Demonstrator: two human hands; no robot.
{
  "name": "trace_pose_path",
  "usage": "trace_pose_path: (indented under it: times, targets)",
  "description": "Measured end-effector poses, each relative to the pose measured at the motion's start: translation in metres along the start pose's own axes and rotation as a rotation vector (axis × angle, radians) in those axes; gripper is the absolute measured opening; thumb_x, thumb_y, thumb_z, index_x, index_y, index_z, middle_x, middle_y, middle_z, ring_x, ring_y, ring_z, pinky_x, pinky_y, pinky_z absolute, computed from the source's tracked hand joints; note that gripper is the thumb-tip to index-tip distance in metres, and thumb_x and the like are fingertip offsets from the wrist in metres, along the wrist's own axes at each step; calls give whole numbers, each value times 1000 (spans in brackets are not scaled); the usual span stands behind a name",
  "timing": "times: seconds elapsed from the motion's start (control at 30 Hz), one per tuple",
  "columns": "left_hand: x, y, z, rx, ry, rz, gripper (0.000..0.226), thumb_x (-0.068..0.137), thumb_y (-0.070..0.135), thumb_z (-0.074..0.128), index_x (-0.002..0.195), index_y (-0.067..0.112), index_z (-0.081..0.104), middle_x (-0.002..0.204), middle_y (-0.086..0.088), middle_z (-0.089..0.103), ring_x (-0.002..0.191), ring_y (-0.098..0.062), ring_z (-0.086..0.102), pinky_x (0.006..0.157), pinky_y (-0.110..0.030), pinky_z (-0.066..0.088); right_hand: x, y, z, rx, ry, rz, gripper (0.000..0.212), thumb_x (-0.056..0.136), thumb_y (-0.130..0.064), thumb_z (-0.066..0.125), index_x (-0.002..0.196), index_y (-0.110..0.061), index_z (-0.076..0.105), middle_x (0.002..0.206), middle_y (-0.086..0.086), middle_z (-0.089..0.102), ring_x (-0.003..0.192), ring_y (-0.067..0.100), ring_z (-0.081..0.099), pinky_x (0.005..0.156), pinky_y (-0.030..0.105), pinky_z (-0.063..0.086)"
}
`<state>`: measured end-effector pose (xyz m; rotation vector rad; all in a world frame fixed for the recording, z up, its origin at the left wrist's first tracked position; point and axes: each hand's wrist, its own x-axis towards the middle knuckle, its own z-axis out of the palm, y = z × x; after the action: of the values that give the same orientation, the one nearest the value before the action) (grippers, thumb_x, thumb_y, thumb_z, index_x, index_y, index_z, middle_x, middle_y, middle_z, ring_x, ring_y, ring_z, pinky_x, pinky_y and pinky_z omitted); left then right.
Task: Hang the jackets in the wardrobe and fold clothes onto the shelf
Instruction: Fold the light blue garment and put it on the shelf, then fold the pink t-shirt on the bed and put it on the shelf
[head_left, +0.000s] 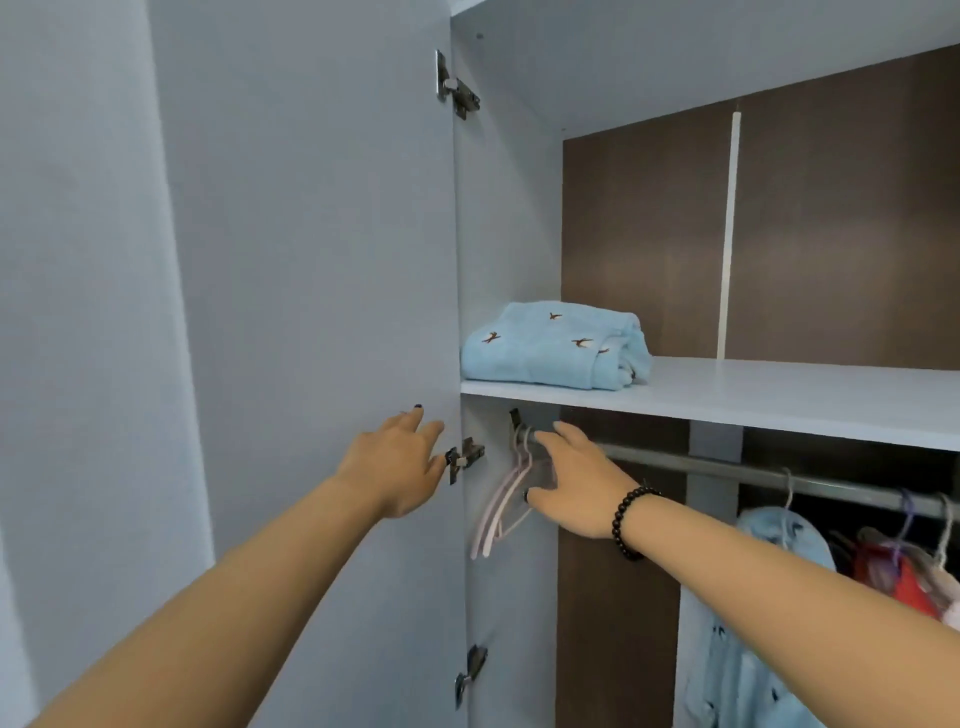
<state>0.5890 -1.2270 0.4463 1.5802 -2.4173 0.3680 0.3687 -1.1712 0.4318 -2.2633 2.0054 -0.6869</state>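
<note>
The wardrobe (509, 208), pale grey with a brown back panel, stands open, its tall pale grey door (311, 260) swung out to the left on metal hinges (464, 460). On the wide pale grey shelf (753, 400) lies a folded light blue fleece garment with small brown embroidered marks (556, 345), pushed to the shelf's left end against the side wall. Under the shelf runs a grey metal hanging rail (727, 467). At its left end two empty pale pink plastic hangers (498, 514) hang side by side, close to the side wall. Further right on the rail hangs a light blue fleece jacket (748, 623) on a hanger, and beyond it a red garment (904, 582) partly cut off by the edge of the view.

The left hand (400, 462) is spread open with loose fingers, lying against the inner face of the door just beside the middle hinge; it grips nothing. The right hand (571, 478), with a black beaded bracelet (631, 519) at the wrist, reaches to the left end of the rail, fingers extended over it and thumb low beside the pink hangers. It is open; whether the fingers actually touch the hangers cannot be told
</note>
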Motion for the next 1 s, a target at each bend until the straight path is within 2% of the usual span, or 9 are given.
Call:
trace_pose_path:
  times: [0.17,0.27,0.37,0.47,0.63,0.73,0.83,0.9,1.0]
  targets:
    - [-108,-13,2,-18,-90,-100,57,103,48,26,154,25,18,164,-3,8,150,-22,12,114,-44,28,-62,-37,35,57,-147,-60,77,88,-40,60,150,-21,18,160,1,-8,147,25,5,116,36,26]
    - [-161,-25,5,-35,-96,-136,57,102,49,27,153,24,20,164,-4,9,151,-20,6,117,-42,24,-89,-64,51,116,-214,-131,75,87,-39,61,148,-22,21,159,-1,-4,147,24,9,112,29,24]
    - [-206,-46,12,34,-113,-142,58,102,49,27,153,23,20,164,-6,8,151,-21,2,120,-40,16,-103,-91,70,123,-259,-176,76,88,-39,59,150,-21,18,159,-4,-10,147,20,5,114,31,23]
    - [-252,-76,17,30,-128,-210,62,102,50,28,154,20,18,163,-5,11,151,-20,4,119,-38,18,-114,-127,93,129,-308,-245,71,89,-37,56,149,-23,20,159,-6,-9,146,17,10,113,32,30]
    - [-321,-134,35,-86,-141,-366,67,101,49,32,155,14,11,163,-3,15,151,-17,7,117,-35,21,-118,-202,142,172,-394,-371,68,90,-37,54,148,-23,22,158,-8,-6,146,14,10,113,27,24]
    - [-361,-177,52,-101,-189,-432,66,101,49,32,154,16,11,162,-2,16,151,-16,6,117,-36,23,-120,-253,179,207,-428,-427,61,91,-37,54,145,-25,28,157,-13,0,142,12,19,104,20,29]
    - [-400,-226,67,-132,-237,-514,64,102,45,34,154,16,11,163,-2,15,151,-16,6,117,-36,22,-127,-304,220,229,-491,-476,52,94,-33,51,141,-26,32,156,-15,3,133,10,32,95,19,32]
    - [-427,-263,77,-165,-262,-571,62,103,40,36,155,16,11,163,-2,14,151,-16,5,117,-35,19,-130,-340,249,231,-539,-501,47,95,-28,48,140,-25,34,156,-15,5,113,11,42,89,18,32]
    - [-476,-318,94,-192,-290,-669,61,103,36,39,155,19,12,163,0,12,151,-15,5,118,-34,18,-133,-392,299,249,-608,-550,43,96,-23,47,137,-25,37,155,-13,8,94,7,33,85,16,31]
